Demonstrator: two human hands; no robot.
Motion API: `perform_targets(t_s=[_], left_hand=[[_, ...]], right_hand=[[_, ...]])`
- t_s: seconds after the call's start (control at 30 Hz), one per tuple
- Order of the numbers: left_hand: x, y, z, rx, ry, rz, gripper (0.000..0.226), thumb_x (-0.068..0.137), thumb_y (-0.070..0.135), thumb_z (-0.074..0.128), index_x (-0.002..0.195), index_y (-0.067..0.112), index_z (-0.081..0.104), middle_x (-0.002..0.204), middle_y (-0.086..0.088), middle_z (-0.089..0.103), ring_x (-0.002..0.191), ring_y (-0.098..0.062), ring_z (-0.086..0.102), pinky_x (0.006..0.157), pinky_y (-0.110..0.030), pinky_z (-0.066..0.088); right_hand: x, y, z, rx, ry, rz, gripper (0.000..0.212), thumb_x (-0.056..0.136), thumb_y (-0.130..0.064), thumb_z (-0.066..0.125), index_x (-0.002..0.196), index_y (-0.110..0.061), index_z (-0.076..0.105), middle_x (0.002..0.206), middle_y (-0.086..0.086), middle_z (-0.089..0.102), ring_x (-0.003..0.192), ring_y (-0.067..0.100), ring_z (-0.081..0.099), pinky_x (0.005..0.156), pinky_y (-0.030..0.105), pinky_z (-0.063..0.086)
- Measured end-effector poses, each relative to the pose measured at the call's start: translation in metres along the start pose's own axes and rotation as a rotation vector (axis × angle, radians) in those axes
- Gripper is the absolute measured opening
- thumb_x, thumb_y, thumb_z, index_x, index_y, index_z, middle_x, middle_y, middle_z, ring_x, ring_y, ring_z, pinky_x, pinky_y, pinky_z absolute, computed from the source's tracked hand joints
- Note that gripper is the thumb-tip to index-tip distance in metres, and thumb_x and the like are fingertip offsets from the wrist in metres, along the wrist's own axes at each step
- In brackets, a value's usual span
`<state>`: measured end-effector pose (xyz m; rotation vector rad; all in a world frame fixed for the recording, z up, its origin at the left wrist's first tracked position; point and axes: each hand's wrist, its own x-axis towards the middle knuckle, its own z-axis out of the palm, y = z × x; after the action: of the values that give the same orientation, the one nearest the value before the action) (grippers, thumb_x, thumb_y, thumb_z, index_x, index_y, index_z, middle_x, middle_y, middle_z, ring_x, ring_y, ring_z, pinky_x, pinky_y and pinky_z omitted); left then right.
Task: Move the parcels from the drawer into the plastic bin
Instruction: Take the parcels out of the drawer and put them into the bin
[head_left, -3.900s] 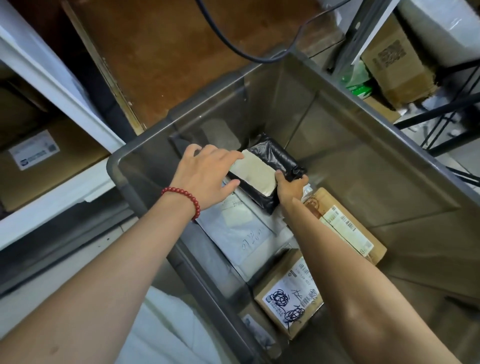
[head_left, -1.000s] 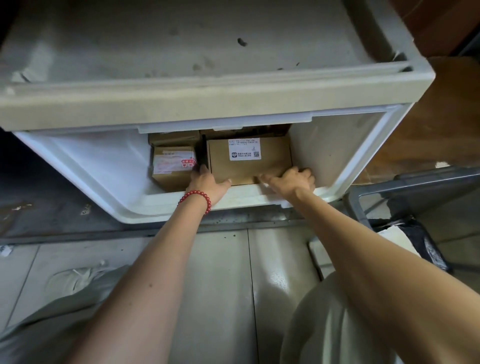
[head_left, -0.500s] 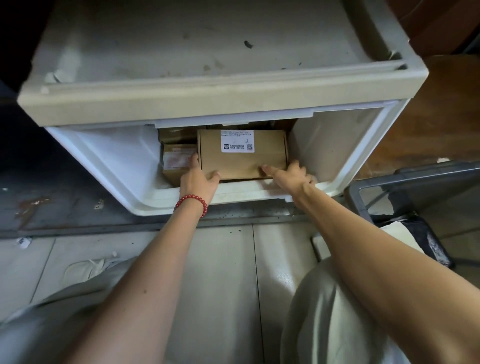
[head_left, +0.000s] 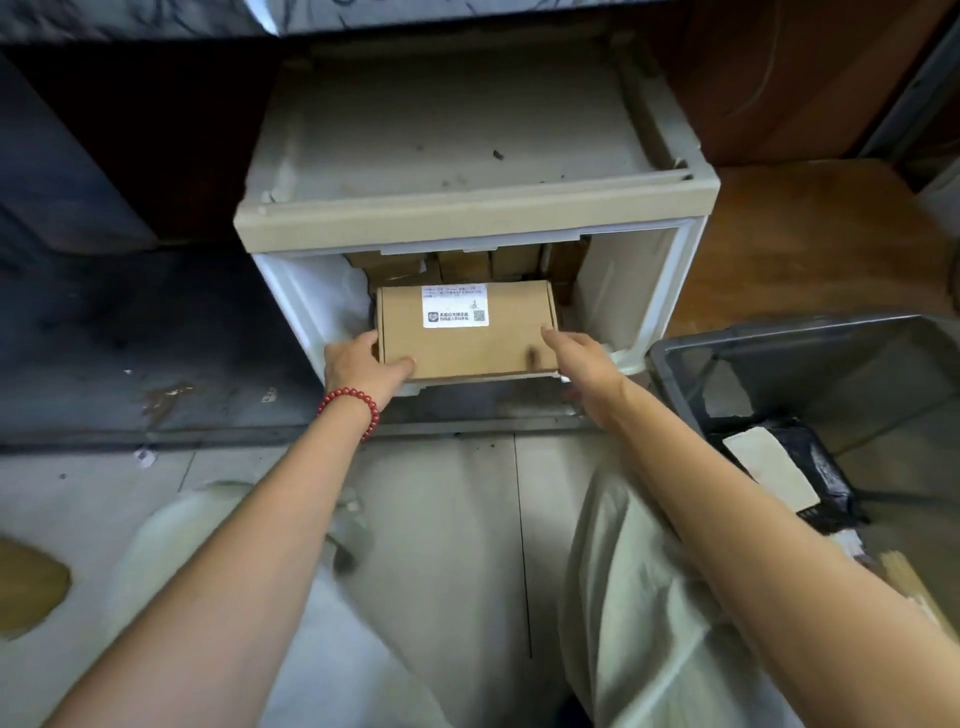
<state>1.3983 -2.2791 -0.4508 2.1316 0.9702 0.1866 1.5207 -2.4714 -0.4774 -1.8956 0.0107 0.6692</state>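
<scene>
Plastic bin (head_left: 769, 328) stands open at near right, a black parcel (head_left: 826, 470) inside. Left hand (head_left: 361, 366) grips the cardboard box (head_left: 462, 353) at its left edge. Right hand (head_left: 584, 361) lies along its right edge; I cannot tell whether it grasps. The box is over the front lip of the drawer (head_left: 623, 291), with more boxes (head_left: 467, 264) behind.

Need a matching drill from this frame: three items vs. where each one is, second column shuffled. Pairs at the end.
Items:
1. cardboard box
2. black parcel
3. bead bracelet

Places:
A. on the left wrist
B. at the mouth of the drawer, gripped by the left hand
C. inside the plastic bin

Pairs: 1-B, 2-C, 3-A
</scene>
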Motion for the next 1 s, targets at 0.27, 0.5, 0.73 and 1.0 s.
perform_targets(t_s=[0.27, 0.5, 0.73, 1.0], left_hand=[[-0.062, -0.008, -0.013, -0.118, 0.024, -0.011, 0.051, 0.085, 0.047, 0.064, 0.129, 0.023, 0.058, 0.127, 0.002, 0.06, 0.108, -0.014, 0.052, 0.086, -0.023, 0.038], [-0.076, 0.002, -0.019, -0.442, 0.078, -0.044, 0.039, 0.083, 0.071, 0.046, 0.093, 0.034, 0.053, 0.102, 0.009, 0.061, 0.107, -0.02, 0.059, 0.094, -0.041, 0.048], [-0.07, 0.001, -0.02, -0.349, 0.141, -0.023, 0.047, 0.089, 0.068, 0.037, 0.098, 0.027, 0.058, 0.1, 0.004, 0.061, 0.101, -0.018, 0.055, 0.071, -0.022, 0.041], [-0.064, -0.013, -0.006, -0.16, 0.044, -0.047, 0.063, 0.086, 0.067, 0.046, 0.124, 0.019, 0.059, 0.123, 0.0, 0.06, 0.115, -0.023, 0.051, 0.092, -0.032, 0.04]], right_hand=[[-0.043, -0.006, -0.018, 0.117, -0.036, 0.034, 0.067, 0.097, -0.059, 0.035, 0.146, -0.014, 0.036, 0.149, 0.006, 0.041, 0.134, 0.029, 0.042, 0.102, 0.045, 0.036], [-0.058, -0.006, -0.03, 0.268, -0.065, 0.074, 0.081, 0.094, -0.069, 0.021, 0.138, -0.007, 0.049, 0.138, 0.009, 0.053, 0.11, 0.021, 0.055, 0.106, 0.04, 0.035], [-0.053, -0.006, -0.023, 0.189, -0.053, 0.089, 0.074, 0.095, -0.067, 0.029, 0.138, -0.01, 0.049, 0.139, 0.004, 0.054, 0.113, 0.021, 0.049, 0.101, 0.038, 0.037], [-0.044, -0.002, -0.019, 0.151, -0.024, 0.107, 0.07, 0.094, -0.065, 0.036, 0.139, -0.014, 0.047, 0.11, 0.001, 0.056, 0.099, 0.019, 0.053, 0.09, 0.033, 0.042]])
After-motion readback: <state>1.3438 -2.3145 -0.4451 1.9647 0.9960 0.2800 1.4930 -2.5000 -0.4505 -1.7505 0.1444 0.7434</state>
